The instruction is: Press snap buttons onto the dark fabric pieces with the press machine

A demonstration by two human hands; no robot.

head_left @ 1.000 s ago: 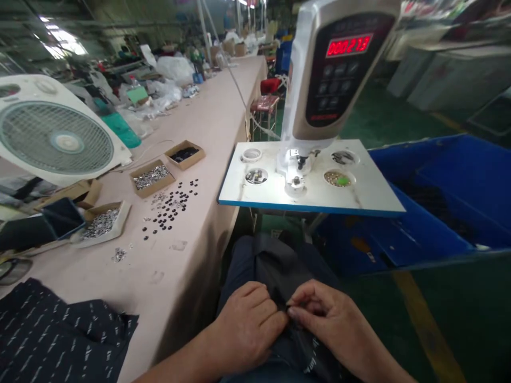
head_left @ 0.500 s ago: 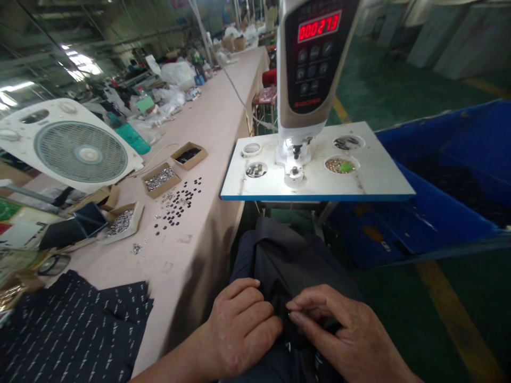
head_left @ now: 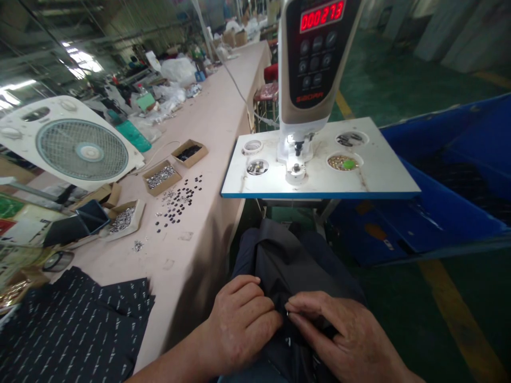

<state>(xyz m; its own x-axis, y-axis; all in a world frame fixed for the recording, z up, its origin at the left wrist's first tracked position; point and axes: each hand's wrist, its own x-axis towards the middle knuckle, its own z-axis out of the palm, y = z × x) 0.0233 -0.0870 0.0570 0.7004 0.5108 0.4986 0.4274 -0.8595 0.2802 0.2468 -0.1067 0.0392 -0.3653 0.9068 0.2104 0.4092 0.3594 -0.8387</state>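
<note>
Dark cloth [head_left: 279, 255] bunched over the lap; clock read from there. Left hand [head_left: 247, 324]: fingers curled closed on cloth. Right hand [head_left: 343, 330]: thumb and forefinger nearly closed on a small shiny piece [head_left: 287, 314], at the cloth, twelve o'clock. My judgement: left should pin cloth flat beside the pinch, right grip lightly and square; loose folds could hide or tip the piece. White plate [head_left: 319, 183] at twelve to one, under the machine [head_left: 311, 106]; its edge could catch raised cloth. Bench [head_left: 215, 138], nine to eleven: fan [head_left: 83, 149] at ten, black discs [head_left: 173, 213] strewn, patterned cloth [head_left: 80, 319] at nine. Blue bin [head_left: 351, 234], two.
</note>
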